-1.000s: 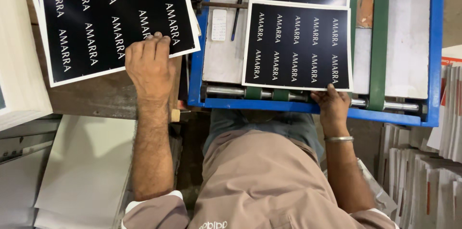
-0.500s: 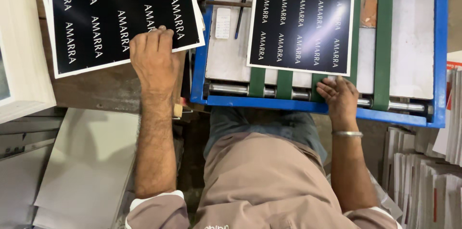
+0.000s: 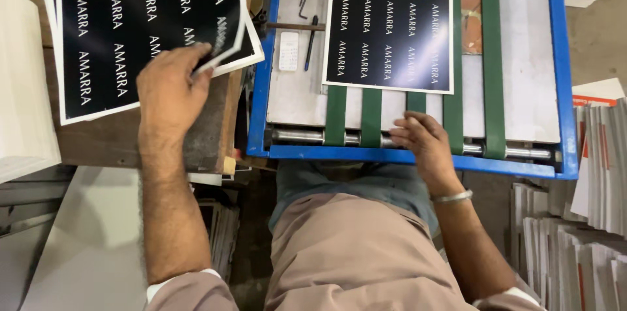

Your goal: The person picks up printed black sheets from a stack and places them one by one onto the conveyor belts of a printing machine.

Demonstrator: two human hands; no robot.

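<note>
A stack of black printed sheets (image 3: pixel 130 23) with white borders lies on a wooden table at the upper left. My left hand (image 3: pixel 171 92) rests on its near right corner, fingers pinching and lifting the top sheet's edge. On the blue-framed feeder (image 3: pixel 418 154) another black sheet (image 3: pixel 389 38) lies on green belts (image 3: pixel 336 115), with a further sheet beyond it. My right hand (image 3: pixel 423 140) lies on the belts just below that sheet, fingers apart and holding nothing.
A pen (image 3: pixel 311 42) and a small white card (image 3: pixel 288 50) lie on the feeder's grey plate. White paper stacks (image 3: pixel 23 89) stand at the far left. Piles of printed sheets (image 3: pixel 575 232) fill the right side. Grey boards (image 3: pixel 78 245) lie at the lower left.
The sheet on the feeder has travelled away from me up the belts, leaving my right hand behind on the belts. My left hand has curled and raised the corner of the stack's top sheet.
</note>
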